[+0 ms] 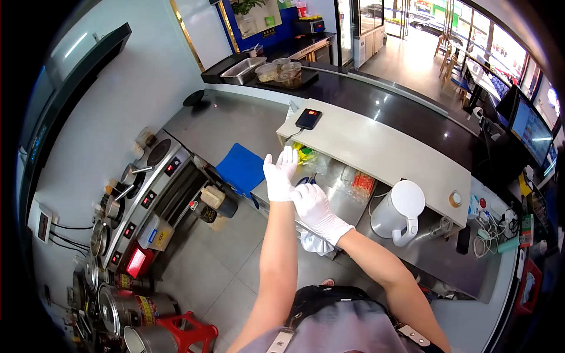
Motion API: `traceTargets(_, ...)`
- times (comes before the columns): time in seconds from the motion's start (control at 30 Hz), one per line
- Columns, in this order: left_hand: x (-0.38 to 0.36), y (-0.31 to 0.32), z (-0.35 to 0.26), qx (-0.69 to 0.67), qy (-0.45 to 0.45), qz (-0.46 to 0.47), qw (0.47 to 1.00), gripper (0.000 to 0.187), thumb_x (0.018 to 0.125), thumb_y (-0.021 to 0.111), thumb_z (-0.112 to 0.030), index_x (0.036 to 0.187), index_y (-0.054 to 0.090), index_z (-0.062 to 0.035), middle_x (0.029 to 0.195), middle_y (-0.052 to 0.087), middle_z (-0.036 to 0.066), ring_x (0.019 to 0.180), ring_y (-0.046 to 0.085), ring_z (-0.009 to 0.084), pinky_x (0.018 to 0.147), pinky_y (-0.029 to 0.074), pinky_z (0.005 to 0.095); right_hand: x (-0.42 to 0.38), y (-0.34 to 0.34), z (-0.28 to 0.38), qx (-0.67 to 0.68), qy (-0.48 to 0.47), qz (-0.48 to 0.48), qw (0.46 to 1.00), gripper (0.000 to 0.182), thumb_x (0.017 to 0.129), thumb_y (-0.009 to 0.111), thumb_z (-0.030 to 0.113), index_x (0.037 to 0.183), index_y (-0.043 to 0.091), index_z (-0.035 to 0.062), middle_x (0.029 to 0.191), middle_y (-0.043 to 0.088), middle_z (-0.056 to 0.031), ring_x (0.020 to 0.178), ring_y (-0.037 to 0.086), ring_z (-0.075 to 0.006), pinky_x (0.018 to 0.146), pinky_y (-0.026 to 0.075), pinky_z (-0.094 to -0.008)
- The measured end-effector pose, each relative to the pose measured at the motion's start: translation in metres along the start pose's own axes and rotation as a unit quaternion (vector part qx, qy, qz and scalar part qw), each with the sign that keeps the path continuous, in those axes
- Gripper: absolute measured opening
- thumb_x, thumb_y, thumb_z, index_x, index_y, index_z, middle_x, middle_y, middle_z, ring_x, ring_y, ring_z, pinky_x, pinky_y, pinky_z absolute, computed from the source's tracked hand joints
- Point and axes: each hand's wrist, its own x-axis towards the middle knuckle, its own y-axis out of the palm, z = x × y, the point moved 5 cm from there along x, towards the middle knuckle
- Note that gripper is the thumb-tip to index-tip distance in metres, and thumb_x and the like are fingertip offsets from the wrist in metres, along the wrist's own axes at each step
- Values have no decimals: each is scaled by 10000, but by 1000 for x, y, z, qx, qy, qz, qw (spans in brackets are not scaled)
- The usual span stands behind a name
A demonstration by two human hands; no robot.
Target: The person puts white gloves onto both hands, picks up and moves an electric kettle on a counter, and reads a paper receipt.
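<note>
A thin white glove covers each of my hands. My left hand point(281, 173) is raised, palm partly facing me, its fingers stretched upward and its thumb apart. At the left wrist, my right hand point(319, 210) has its fingers curled against the cuff of the left glove and grips it. Just left of the hands lies a flat blue board or folder point(241, 167). Blue-handled scissors point(306, 180) are partly hidden behind my hands. Below the right hand hangs a crumpled white cloth point(316, 242).
A white electric kettle point(400, 212) stands on the steel counter at right. Above it runs a pale shelf point(376, 147) carrying a small device with a red display point(309, 119). Left are cooktops point(159, 153) with pots, a red stool point(188, 329) and bottles point(219, 200) below.
</note>
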Motion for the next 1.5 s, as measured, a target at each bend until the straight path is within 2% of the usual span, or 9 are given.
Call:
traceTargets(0.23,-23,13,-34,-134,-112,159,972,608,914,425,-253,1411,330,83,1475,379,144,1389,316,226,1160,232,361,-13,1,10,386,226,-34,894,135,721,551,-20,838,541,48,799,572,-156,771,579,-359,689,468,-422)
traceTargets(0.3,-16,21,-34,91,207,-37,973,520,972,414,-291,1392,411,15,1391,484,163,1259,482,268,1062,371,387,-29,1,22,472,298,6,829,137,777,517,-49,883,539,35,846,587,-179,818,598,-382,697,479,-406)
traceTargets(0.37,-21,33,-33,601,514,28,612,422,983,467,-231,1307,504,36,1262,588,151,1136,571,284,980,433,385,-48,-10,9,526,348,109,768,173,770,547,-54,917,554,37,836,592,-166,796,606,-355,693,484,-399)
traceTargets(0.47,-59,32,24,817,389,364,221,359,914,629,-149,1205,578,54,1144,637,185,1071,598,271,943,449,366,-93,-85,-21,304,267,-39,914,257,759,638,-17,1001,568,32,924,603,-124,856,599,-318,749,471,-408)
traceTargets(0.57,-76,-44,32,789,-75,252,555,425,996,487,-336,1203,624,9,1069,660,68,954,591,159,918,446,311,-187,-158,-75,12,470,-177,864,424,754,706,9,1139,529,8,1095,583,-131,1060,571,-242,900,450,-389)
traceTargets(0.7,-118,-121,33,802,-256,171,512,447,1000,467,-376,1261,610,-42,1093,679,67,993,607,142,885,461,307,-290,-140,-129,10,635,-125,762,667,734,762,37,1308,427,-20,1179,555,-140,1131,537,-237,994,415,-341)
traceTargets(0.87,-156,-177,32,757,-318,86,564,495,1014,413,-388,1277,580,-4,1125,671,125,1036,626,203,913,468,346,-302,-96,-157,127,664,-235,699,241,762,778,116,861,593,-3,746,653,-64,714,607,-98,656,496,-288)
traceTargets(1.1,-187,-213,25,661,-208,-108,713,580,1017,373,-421,1320,495,58,1218,597,213,1139,576,282,1014,417,398,-301,-101,-165,115,635,-273,713,241,738,796,121,810,598,4,678,624,-60,627,587,-101,586,481,-287)
traceTargets(1.5,-173,-199,90,742,-221,-31,633,600,1019,367,-423,1332,472,78,1235,585,226,1171,565,301,1029,413,398,-261,-211,-170,163,620,-224,734,296,698,828,130,888,639,4,751,668,-38,673,627,-89,598,505,-259)
